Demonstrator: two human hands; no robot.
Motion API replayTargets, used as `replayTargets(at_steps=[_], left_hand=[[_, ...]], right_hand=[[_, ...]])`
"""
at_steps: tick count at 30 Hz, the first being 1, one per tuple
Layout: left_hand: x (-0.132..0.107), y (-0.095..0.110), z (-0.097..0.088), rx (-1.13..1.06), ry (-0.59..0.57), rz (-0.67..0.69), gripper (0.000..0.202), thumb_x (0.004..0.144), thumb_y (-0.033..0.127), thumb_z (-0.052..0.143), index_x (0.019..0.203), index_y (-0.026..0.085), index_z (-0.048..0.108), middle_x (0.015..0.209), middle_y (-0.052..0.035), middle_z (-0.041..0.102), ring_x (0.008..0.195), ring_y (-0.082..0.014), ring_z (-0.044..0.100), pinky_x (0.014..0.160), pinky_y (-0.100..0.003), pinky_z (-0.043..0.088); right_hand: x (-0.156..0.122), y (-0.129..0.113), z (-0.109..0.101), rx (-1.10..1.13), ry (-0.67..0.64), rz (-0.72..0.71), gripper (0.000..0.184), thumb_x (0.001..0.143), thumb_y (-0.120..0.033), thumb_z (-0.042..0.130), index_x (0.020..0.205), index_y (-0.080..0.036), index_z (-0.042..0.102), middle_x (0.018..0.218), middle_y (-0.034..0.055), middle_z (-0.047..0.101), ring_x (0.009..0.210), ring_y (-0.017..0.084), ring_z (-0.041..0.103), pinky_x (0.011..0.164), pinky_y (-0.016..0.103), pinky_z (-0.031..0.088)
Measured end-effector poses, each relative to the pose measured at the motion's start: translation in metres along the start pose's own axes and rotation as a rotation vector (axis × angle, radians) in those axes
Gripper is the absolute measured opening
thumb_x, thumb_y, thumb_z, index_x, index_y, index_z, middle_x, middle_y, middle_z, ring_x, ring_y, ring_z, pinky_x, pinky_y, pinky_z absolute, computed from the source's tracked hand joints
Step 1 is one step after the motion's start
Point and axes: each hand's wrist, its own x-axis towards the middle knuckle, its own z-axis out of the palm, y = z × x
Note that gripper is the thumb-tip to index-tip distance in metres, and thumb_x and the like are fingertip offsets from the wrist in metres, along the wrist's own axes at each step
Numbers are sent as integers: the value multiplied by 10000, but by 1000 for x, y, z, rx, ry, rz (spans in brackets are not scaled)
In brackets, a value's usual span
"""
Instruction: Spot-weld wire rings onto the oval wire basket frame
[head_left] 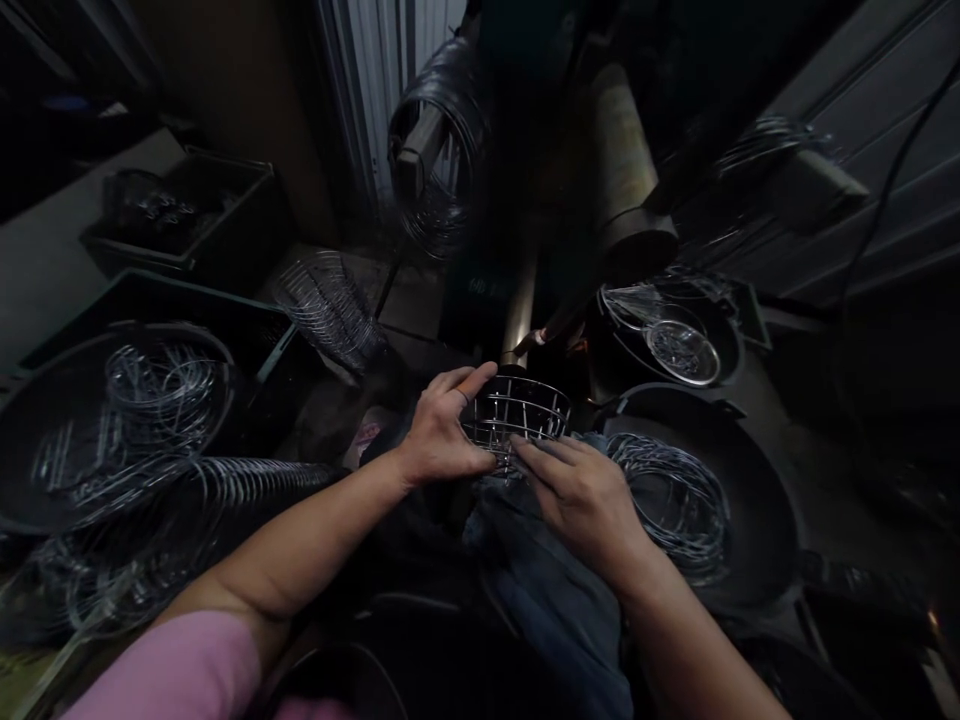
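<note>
Wire basket (516,415), round and open-meshed, sits at centre frame in front of a dark machine with a brass-coloured cylinder (626,170). Left hand (442,430) grips its near left rim, thumb below and fingers curled over the top; right hand (581,490) lies flat, fingers extended, touching its lower right edge. Dark basin (757,500) to the right holds thin wire rings (671,500); a basin (45,440) to the left holds tangled wire loops (150,400). A coil of wire (442,150) hangs above.

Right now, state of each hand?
Left hand: closed around the rim of the wire basket.
Right hand: fingers flat on the basket's near edge, not gripping.
</note>
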Motion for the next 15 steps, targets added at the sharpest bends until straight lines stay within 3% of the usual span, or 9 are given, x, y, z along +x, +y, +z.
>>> replayTargets(at_steps=[7,15], left_hand=[[11,-2,5,-12,59,11,882,504,301,725,1342,128,511,1268,-139,573,1152,-283,560,1037,-438,450],[18,-5,5,-91,63,-9,909,475,264,744,1347,175,504,1278,-114,571,1162,-274,558,1041,-432,447]], right_hand=[[10,8,0,-186,30,2,243,897,-133,539,1081,-98,694,944,100,723,808,241,648,740,362,465],[18,19,-2,-60,144,-83,236,913,-113,512,1015,-141,723,868,65,728,718,181,635,702,319,495]])
